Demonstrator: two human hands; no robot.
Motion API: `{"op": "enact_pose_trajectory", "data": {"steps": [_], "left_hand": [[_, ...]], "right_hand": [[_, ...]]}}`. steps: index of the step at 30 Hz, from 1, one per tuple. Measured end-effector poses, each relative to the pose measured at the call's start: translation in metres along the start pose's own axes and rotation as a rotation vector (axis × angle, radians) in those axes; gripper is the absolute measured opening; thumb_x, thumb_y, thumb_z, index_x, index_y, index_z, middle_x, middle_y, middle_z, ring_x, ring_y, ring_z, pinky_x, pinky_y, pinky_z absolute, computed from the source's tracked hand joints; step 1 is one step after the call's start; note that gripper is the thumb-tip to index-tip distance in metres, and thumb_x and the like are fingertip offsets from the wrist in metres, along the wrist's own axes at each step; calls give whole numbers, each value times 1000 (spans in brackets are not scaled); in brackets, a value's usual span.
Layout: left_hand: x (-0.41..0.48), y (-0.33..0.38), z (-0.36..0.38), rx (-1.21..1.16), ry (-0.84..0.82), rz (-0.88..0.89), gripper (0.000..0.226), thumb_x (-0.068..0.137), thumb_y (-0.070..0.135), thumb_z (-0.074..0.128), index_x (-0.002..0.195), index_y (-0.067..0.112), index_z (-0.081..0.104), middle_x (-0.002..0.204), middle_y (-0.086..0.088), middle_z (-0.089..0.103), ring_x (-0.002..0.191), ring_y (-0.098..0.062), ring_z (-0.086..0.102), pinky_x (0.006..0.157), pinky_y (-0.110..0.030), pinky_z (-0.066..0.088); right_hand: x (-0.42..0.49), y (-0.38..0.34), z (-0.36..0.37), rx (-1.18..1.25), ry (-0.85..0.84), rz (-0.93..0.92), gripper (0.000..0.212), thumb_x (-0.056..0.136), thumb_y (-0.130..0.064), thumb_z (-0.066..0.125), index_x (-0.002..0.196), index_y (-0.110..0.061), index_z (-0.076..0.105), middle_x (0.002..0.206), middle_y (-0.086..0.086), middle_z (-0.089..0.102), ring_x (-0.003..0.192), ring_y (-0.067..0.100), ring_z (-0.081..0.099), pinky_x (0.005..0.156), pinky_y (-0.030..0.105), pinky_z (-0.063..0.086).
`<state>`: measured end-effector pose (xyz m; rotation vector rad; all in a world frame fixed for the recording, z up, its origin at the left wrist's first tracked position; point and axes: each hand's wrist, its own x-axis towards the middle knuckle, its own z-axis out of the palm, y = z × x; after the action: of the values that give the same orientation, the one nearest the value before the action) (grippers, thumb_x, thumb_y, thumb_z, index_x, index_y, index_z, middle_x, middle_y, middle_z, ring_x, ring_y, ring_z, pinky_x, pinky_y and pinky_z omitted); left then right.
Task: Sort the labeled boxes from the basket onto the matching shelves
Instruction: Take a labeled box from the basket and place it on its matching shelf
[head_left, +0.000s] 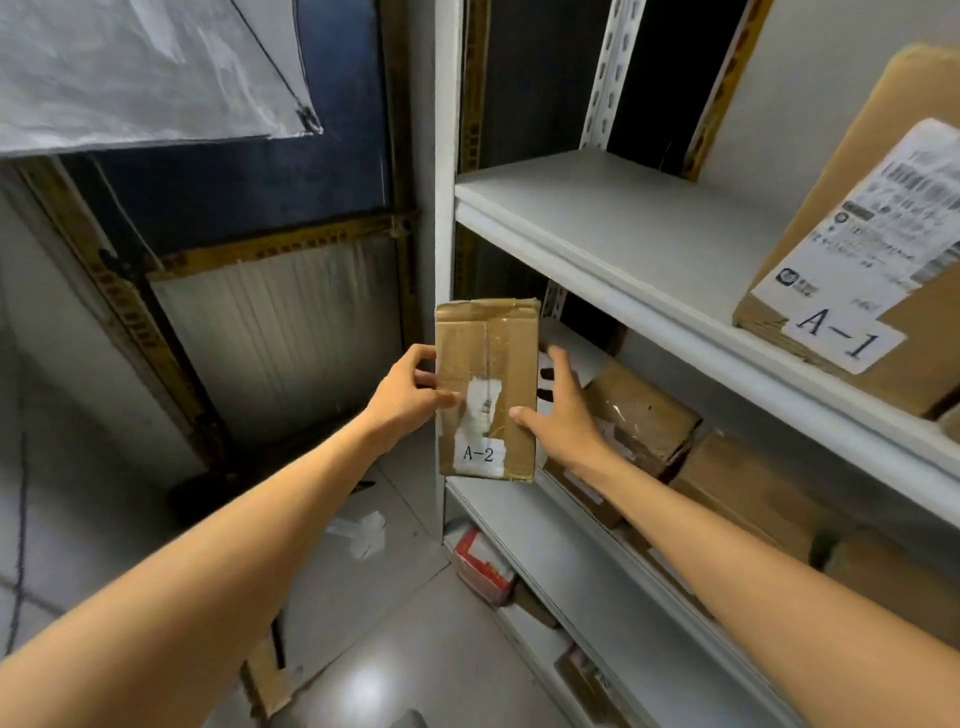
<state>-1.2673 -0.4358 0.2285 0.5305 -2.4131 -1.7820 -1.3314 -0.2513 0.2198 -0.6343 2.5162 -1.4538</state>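
Okay, head view only. The A-2 box (485, 384) is in mid-air, upright with its long side vertical and the label face turned to the camera, probably so the tag at its bottom can be read before shelving. The left hand (410, 395) grips the box's left edge, thumb on the front and fingers wrapped behind. The right hand (566, 415) grips the right edge the same way, thumb on the front and fingers hidden behind, so both hands are clamped on the one box, on opposite sides of it. Up and to the right of the box, the upper shelf (623, 228) carries the A-1 box (852, 249), well apart from the held one. Just right of and behind the box, the second shelf (545, 525) holds a row of brown cartons (639, 415), and the box's lower edge hangs near that shelf's front left corner. My guess is that this level, one below A-1, is the A-2 target, though no shelf tag is readable. Below the box, a red-and-white carton (480, 566) sits on a lower level. The basket is not in view. The likely next step is sliding the box into the gap left of the cartons.
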Motion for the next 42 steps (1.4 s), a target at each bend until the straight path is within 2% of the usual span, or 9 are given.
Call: {"op": "enact_pose_trajectory", "data": {"steps": [2, 7, 10, 14, 19, 23, 29, 36, 42], "left_hand": [[14, -14, 6, -29, -14, -27, 55, 81, 2, 69, 124, 23, 45, 114, -10, 61, 106, -23, 61, 95, -50, 50], [61, -32, 16, -59, -88, -35, 59, 80, -1, 68, 125, 27, 43, 117, -10, 59, 107, -23, 59, 92, -44, 52], [86, -42, 17, -55, -138, -62, 62, 79, 0, 69, 127, 29, 43, 120, -8, 57, 112, -24, 57, 90, -40, 51], [117, -48, 25, -43, -228, -87, 65, 81, -5, 66, 133, 26, 41, 123, -7, 54, 114, -23, 54, 91, -38, 50], [157, -43, 47, -49, -317, -104, 68, 82, -8, 61, 131, 31, 37, 130, -8, 50, 120, -29, 51, 102, -46, 44], [175, -43, 50, -40, -343, -110, 71, 82, -11, 58, 135, 33, 39, 132, -9, 49, 121, -27, 50, 95, -39, 45], [180, -36, 47, 18, -403, -92, 75, 81, -9, 62, 137, 35, 41, 133, -7, 49, 122, -25, 49, 103, -44, 44], [179, -38, 20, 156, -290, -105, 60, 84, -3, 63, 137, 17, 43, 128, -10, 56, 117, -25, 54, 92, -31, 42], [168, -33, 4, 249, -270, -90, 51, 87, 0, 62, 133, 11, 44, 130, -13, 56, 116, -25, 56, 91, -30, 42]], "right_hand": [[11, 9, 9, -30, 45, 30, 74, 85, -15, 70, 140, -24, 22, 138, 7, 39, 115, 11, 39, 102, 39, 40], [46, 18, 12, -134, 80, -15, 115, 78, -6, 77, 150, -40, -6, 144, 10, 26, 124, 19, 40, 98, 33, 36], [67, 21, 11, -306, 77, -71, 88, 81, -8, 74, 147, -35, 21, 135, 10, 29, 116, 19, 44, 93, 26, 38], [92, 33, 15, -553, 130, -77, 57, 86, -9, 68, 133, -21, 38, 136, 12, 28, 124, 28, 41, 104, 40, 44], [114, 46, 7, -823, 146, -51, 55, 92, -12, 61, 140, -14, 34, 147, 16, 26, 134, 32, 33, 102, 44, 46], [126, 38, -6, -1004, 122, -20, 60, 88, -24, 67, 137, -12, 35, 146, 19, 29, 137, 37, 26, 104, 46, 42], [141, 37, -11, -985, 14, 39, 68, 82, -24, 74, 134, -9, 33, 136, 17, 40, 126, 33, 37, 97, 41, 41], [142, 27, 1, -933, 37, 81, 69, 77, -37, 76, 127, -14, 36, 131, 19, 36, 116, 38, 42, 83, 39, 43], [145, 23, 2, -906, 46, 153, 74, 76, -37, 78, 131, -13, 34, 136, 21, 33, 121, 40, 41, 90, 46, 44]]}}
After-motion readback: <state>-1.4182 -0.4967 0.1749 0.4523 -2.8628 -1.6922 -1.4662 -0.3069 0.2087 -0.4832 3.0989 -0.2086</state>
